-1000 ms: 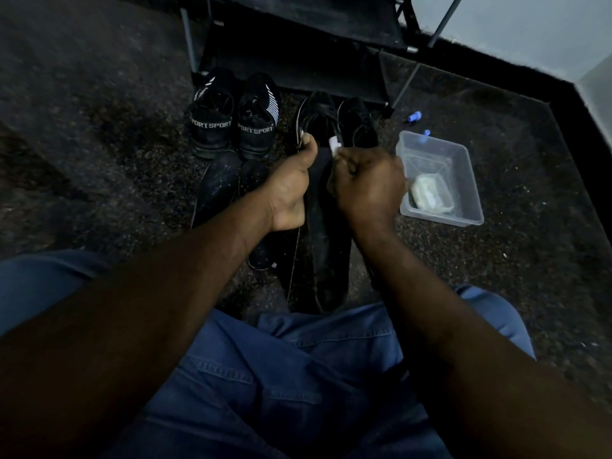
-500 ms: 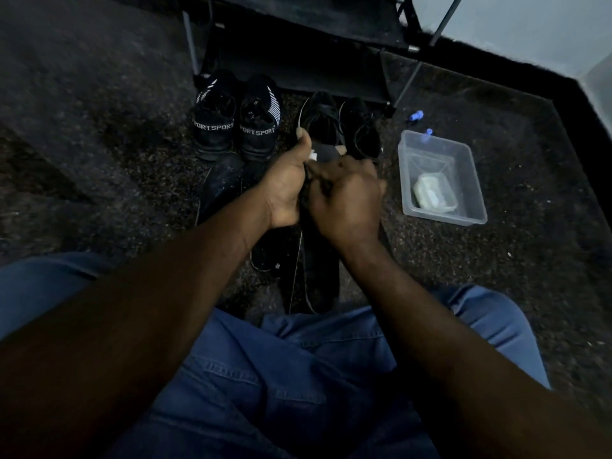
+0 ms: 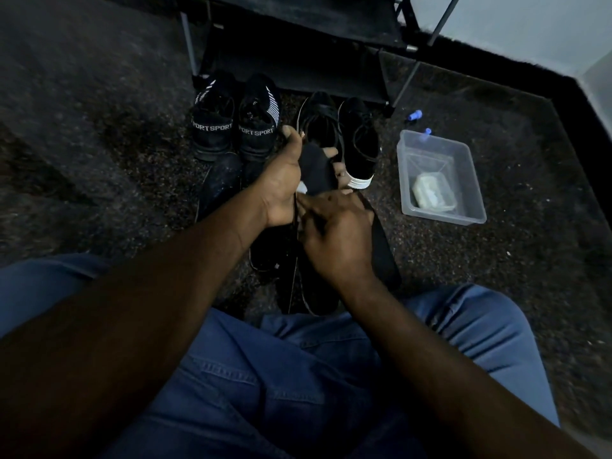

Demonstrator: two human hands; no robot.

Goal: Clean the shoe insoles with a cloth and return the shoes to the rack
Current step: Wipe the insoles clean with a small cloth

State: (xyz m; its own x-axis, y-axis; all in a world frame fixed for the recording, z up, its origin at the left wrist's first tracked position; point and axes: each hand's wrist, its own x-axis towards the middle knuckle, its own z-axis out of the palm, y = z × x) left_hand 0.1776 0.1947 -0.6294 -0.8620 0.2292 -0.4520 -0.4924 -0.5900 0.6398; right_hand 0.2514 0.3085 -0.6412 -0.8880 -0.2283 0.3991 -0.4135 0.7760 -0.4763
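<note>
A black insole (image 3: 314, 168) stands upright in front of me, and my left hand (image 3: 281, 183) grips its upper end with the fingers wrapped round it. Just below, my right hand (image 3: 337, 233) presses a small white cloth (image 3: 302, 187) against the insole; only a corner of the cloth shows. A second dark insole (image 3: 382, 250) lies on the floor under my right wrist. The black shoes with white heels (image 3: 357, 144) sit beyond my hands, in front of the shoe rack (image 3: 298, 38).
A pair of black SPORT sneakers (image 3: 231, 127) stands left of the black shoes, and more dark shoes (image 3: 222, 183) lie under my left forearm. A clear plastic tub (image 3: 463, 207) holding a pale block sits on the right. Two blue caps (image 3: 414, 114) lie on the carpet.
My right hand has slid with the cloth down the insole toward me, uncovering the insole's upper end. My left hand has kept its grip near the top.
</note>
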